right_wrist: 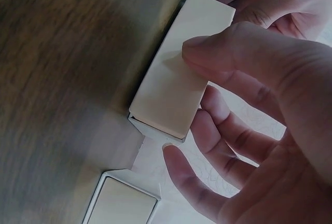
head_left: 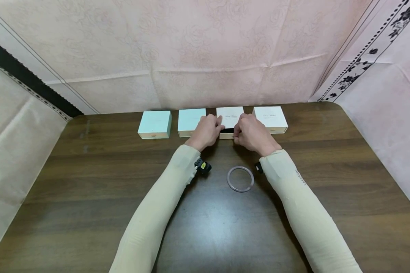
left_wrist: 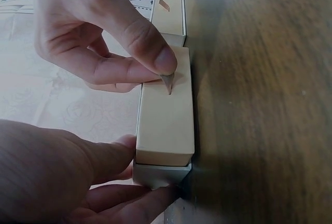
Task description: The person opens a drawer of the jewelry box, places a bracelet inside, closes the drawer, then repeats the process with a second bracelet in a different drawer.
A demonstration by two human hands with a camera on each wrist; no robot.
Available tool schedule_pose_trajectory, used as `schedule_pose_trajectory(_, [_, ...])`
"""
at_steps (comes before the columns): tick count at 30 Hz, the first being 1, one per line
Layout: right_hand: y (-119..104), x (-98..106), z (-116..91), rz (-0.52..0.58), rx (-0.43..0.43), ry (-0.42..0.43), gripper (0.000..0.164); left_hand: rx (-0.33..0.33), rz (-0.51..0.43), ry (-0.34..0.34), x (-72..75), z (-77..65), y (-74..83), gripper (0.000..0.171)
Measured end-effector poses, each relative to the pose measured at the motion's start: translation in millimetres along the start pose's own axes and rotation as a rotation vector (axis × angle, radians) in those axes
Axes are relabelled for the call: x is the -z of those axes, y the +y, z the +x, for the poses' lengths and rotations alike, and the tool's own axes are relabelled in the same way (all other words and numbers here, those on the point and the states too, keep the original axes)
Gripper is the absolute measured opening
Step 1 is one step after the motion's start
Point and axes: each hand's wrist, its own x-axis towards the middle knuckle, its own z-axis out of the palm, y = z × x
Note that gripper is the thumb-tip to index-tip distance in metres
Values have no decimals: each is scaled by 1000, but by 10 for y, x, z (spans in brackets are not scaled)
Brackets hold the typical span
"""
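Pale sleeves [head_left: 153,218] lie nearest me, coming in from seven and about half past four, and beyond them both grips meet on a white box [head_left: 229,113], roughly two o'clock from the middle of my head view, near the far edge of the counter [head_left: 205,220]. My left grip [head_left: 206,131] is curled about the box's nine-o'clock side, bracing it; my right grip [head_left: 254,132] is closed to a pinch, thumb and forefinger meeting on the small tab [left_wrist: 168,81] of the drawer [left_wrist: 165,125], which stands partly out. I judge the box to be stiff card, light enough to skid if only the drawer were tugged, and likely to dent under a hard squeeze, so its side edges seem the place to steady it. The tab looks thin and bendy, easy to lose; I'd hold it close to the drawer front. Only the head view gives me the print on the top, the dark strip behind the drawer front, and the ring [head_left: 240,190] lying loose toward six o'clock. Only the left wrist view shows the tab between my fingertips; from the right wrist, my thumb covers it. What the drawer holds, I cannot tell.
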Motion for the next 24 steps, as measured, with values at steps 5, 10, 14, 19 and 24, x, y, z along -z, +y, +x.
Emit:
schedule_pose_trajectory(5, [0,-3,4,5,0,1,20,4,-5,1,-2,-2,0,44])
schedule_pose_trajectory(10, [-4,-1,2,14,-11,-12,19,-8,-5,9,-7,3,-4,44])
schedule_pose_trajectory(14, [-4,3,4,20,-22,-21,19,-13,-7,16,-9,3,-9,45])
schedule_pose_trajectory(19, [-6,10,5,23,-41,-32,18,-20,-5,22,-8,2,-10,46])
schedule_pose_trajectory(24, [-1,8,13,25,-54,-38,18,-19,-1,21,-7,7,-9,46])
